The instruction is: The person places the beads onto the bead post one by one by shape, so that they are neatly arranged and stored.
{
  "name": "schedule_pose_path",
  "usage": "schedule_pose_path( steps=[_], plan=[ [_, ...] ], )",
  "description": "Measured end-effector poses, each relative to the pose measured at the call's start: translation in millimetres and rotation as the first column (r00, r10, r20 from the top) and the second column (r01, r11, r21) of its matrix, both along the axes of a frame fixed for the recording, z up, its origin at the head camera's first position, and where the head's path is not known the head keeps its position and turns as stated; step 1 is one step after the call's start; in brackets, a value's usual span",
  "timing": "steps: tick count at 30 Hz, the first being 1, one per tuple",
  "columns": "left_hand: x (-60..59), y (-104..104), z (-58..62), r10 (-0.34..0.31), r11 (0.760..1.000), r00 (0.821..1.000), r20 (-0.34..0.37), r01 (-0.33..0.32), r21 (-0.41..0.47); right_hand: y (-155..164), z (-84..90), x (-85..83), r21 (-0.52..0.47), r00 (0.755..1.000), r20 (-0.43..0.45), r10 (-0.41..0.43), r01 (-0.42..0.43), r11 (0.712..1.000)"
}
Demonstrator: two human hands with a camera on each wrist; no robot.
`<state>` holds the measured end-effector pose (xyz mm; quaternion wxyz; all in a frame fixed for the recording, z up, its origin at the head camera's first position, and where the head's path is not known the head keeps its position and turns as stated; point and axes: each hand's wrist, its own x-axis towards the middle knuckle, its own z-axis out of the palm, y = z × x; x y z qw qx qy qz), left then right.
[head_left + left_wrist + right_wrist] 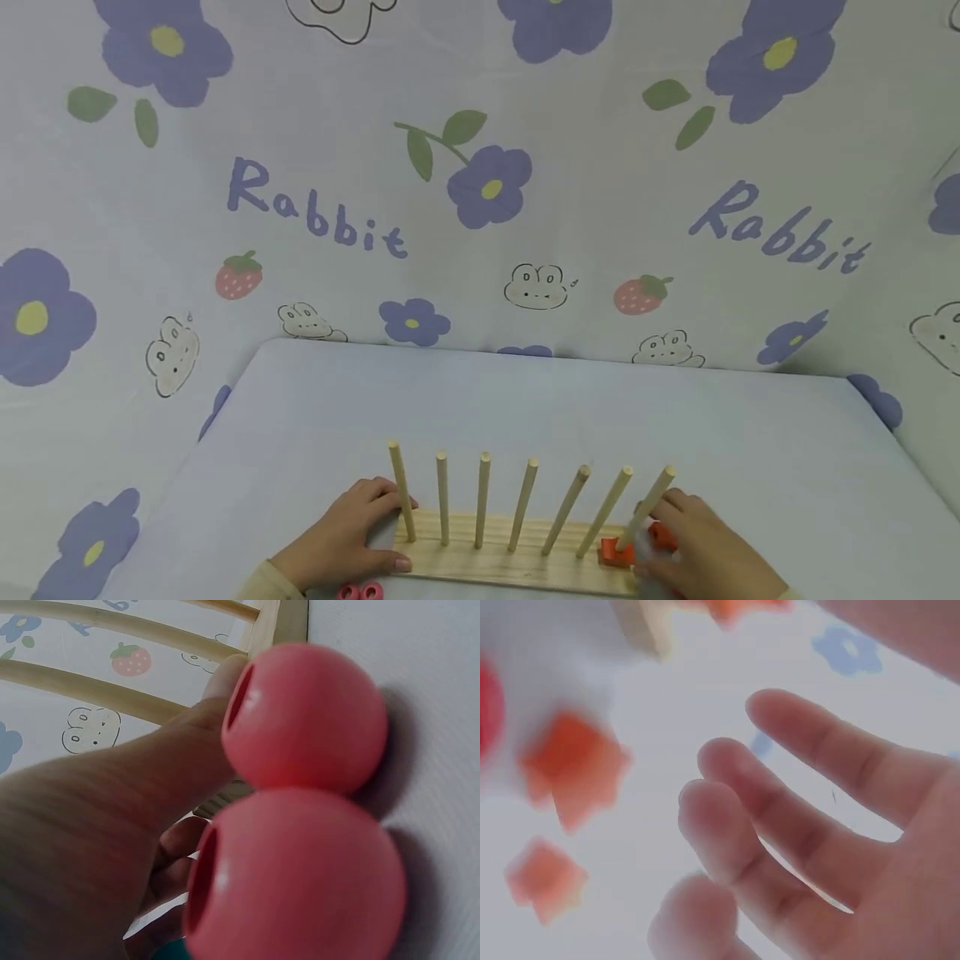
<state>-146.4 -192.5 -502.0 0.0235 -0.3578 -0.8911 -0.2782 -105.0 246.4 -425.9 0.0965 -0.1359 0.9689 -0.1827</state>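
Left hand (341, 533) at one end of a pale wooden base (450, 562) carrying seven round wooden pegs (522, 504). It grips that end, thumb at the front, fingers at the back. Two glossy pink round beads (307, 720), holes showing, touch each other on the wearer's side of its thumb. Below its fingers, a sliver of something teal (172, 951); too little to identify.

Right hand (697, 542) at the base's other end, blurred from above. Its wrist view shows fingers loosely parted, nothing pinched. An orange-red angular block (617, 552) sits at the foot of the peg nearest it; cannot tell if threaded. More orange star-like blocks (577, 769) beyond its fingertips, out of focus.

Step in hand, my reading: steadying the base while working its right end. Best done with the left grip low and firm, not nudging the beads; right thumb and fingertips taking one block by opposite sides, clear of the peg.
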Motion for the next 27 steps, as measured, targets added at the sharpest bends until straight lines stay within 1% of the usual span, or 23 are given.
schedule_pose_path(
  steps=[1,2,3,5,9,11,13,17,19,21,24,27],
  plan=[
    [-0.3,1.9,-0.1,-0.006,1.0,1.0,-0.005,0.006,-0.001,9.3,4.2,1.1,0.006,1.0,0.002,-0.021,0.021,1.0],
    [-0.4,3.1,0.3,-0.01,1.0,1.0,-0.007,0.01,0.001,17.6,8.7,1.4,0.016,0.998,0.014,-0.059,0.059,0.998],
    [-0.3,3.8,0.3,-0.011,1.0,1.0,-0.004,0.011,0.0,25.3,12.8,1.1,0.022,0.994,0.032,-0.1,0.1,0.995],
    [0.0,3.9,0.1,-0.008,1.0,1.0,0.013,0.008,0.0,40.3,18.4,0.7,0.028,0.987,0.045,-0.154,0.153,0.988],
    [0.5,2.5,-1.1,-0.003,1.0,1.0,0.024,0.003,-0.004,61.5,19.8,-3.7,0.047,0.984,-0.008,-0.179,0.179,0.983],
    [0.5,2.2,-1.1,-0.004,1.0,1.0,0.014,0.004,0.0,66.3,16.9,-7.7,0.049,0.982,-0.017,-0.19,0.191,0.98],
    [0.9,2.3,-0.6,-0.003,1.0,1.0,0.0,0.003,0.004,67.8,12.7,-12.2,0.043,0.98,0.003,-0.198,0.197,0.979],
    [2.6,2.8,2.4,0.004,1.0,1.0,-0.027,-0.004,0.016,69.4,2.0,-18.3,-0.013,0.984,0.059,-0.168,0.169,0.986],
    [3.2,3.4,4.7,0.005,1.0,0.999,-0.044,-0.004,0.017,71.3,-3.3,-20.5,-0.04,0.987,0.072,-0.14,0.143,0.989],
    [3.7,4.1,7.0,-0.002,1.0,0.999,-0.054,0.002,0.016,72.7,-8.3,-22.4,-0.06,0.987,0.088,-0.133,0.138,0.989],
    [4.6,4.5,8.9,-0.016,1.0,0.999,-0.042,0.016,0.002,73.4,-15.6,-23.5,-0.078,0.985,0.112,-0.13,0.139,0.987],
    [5.1,4.4,8.7,-0.027,0.999,0.999,-0.019,0.027,-0.019,71.2,-22.3,-23.2,-0.08,0.979,0.131,-0.155,0.167,0.983]
  ],
)
